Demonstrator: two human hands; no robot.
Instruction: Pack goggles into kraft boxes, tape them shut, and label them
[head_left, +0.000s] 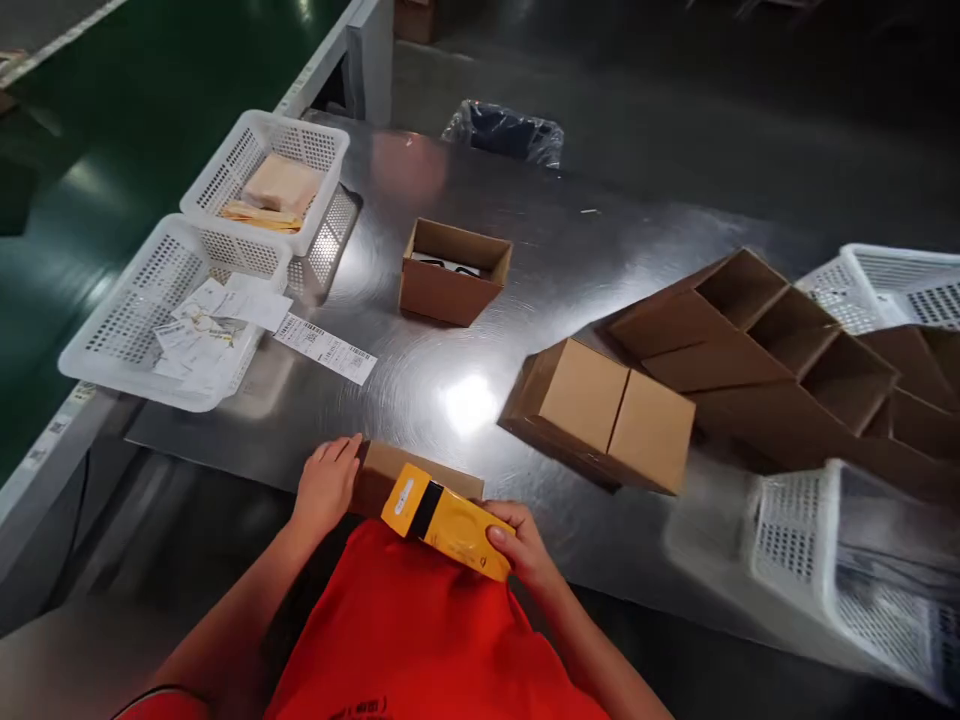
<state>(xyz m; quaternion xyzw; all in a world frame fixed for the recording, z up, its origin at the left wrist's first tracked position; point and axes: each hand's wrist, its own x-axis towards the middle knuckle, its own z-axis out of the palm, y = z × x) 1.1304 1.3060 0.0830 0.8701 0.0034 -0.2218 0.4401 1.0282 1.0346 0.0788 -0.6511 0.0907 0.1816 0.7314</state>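
My right hand grips the right end of a yellow box with a black band and a white label near its left end. The thumb lies on its top face. The yellow box is tilted in front of a brown cardboard box at the table's near edge and hides part of it. My left hand holds the left end of that cardboard box, fingers bent over its edge. Further back stands an open cardboard box with white and black contents. A strip of printed labels lies to the left.
On the left, one white basket holds paper slips and another holds envelopes. Closed cartons and a row of open boxes occupy the right of the metal table. A further white basket stands at the near right.
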